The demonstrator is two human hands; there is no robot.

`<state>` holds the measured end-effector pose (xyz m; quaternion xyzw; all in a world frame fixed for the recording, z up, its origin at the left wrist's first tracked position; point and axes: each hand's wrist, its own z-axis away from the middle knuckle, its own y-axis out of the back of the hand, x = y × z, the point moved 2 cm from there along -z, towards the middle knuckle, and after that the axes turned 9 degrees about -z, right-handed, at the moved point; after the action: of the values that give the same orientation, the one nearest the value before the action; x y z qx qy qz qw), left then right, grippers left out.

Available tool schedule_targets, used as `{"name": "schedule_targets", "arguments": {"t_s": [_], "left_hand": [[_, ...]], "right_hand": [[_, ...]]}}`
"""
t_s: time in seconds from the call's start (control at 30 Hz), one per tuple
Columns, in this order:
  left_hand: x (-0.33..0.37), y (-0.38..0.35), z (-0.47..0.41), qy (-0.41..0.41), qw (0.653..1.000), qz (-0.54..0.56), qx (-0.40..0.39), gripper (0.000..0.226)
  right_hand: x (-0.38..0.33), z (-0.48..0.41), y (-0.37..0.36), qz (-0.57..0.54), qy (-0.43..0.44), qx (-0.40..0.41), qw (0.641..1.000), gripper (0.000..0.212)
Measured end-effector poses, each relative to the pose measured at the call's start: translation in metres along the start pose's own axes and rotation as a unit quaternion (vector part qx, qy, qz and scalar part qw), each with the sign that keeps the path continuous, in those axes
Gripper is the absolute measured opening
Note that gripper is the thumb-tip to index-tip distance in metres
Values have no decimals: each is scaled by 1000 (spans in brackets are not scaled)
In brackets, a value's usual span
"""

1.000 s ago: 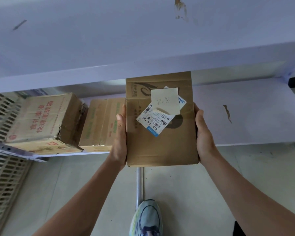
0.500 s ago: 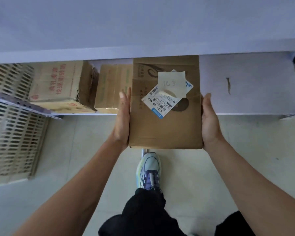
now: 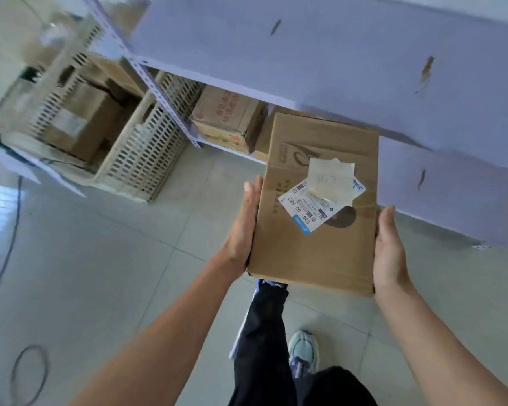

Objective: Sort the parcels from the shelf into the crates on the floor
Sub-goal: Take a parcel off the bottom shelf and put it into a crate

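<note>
I hold a flat brown cardboard parcel (image 3: 311,250) in the air in front of the shelf, clear of it. A white shipping label and a pale sticky note sit on its top face. My left hand (image 3: 242,230) presses its left side and my right hand (image 3: 389,253) presses its right side. A white slotted crate (image 3: 141,159) stands on the floor at the left with a brown box (image 3: 79,124) inside. Two more brown parcels (image 3: 226,118) lie on the low shelf board behind the held one.
The lilac metal shelf (image 3: 335,54) fills the upper right, with a perforated upright (image 3: 159,95) beside the crate. A black cable (image 3: 3,259) loops across the tiled floor at the left. My legs and a light sneaker (image 3: 302,353) are below the parcel.
The parcel has come away from the shelf, held in both hands. The view has swung left, bringing the floor crate and the cable into sight.
</note>
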<state>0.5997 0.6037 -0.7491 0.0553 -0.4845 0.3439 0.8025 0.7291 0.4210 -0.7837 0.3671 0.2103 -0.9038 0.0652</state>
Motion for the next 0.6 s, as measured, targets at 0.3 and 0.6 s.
{"name": "schedule_targets", "arguments": {"t_s": [0.3,0.6], "left_hand": [[136,36,161,-3,998,11,57,54],[241,147,240,-49,996,66,28,45]], "right_hand": [[-87,140,-123,120,14,-107,987,107],[-100,212,-291,140,-31,-162,976,67]]}}
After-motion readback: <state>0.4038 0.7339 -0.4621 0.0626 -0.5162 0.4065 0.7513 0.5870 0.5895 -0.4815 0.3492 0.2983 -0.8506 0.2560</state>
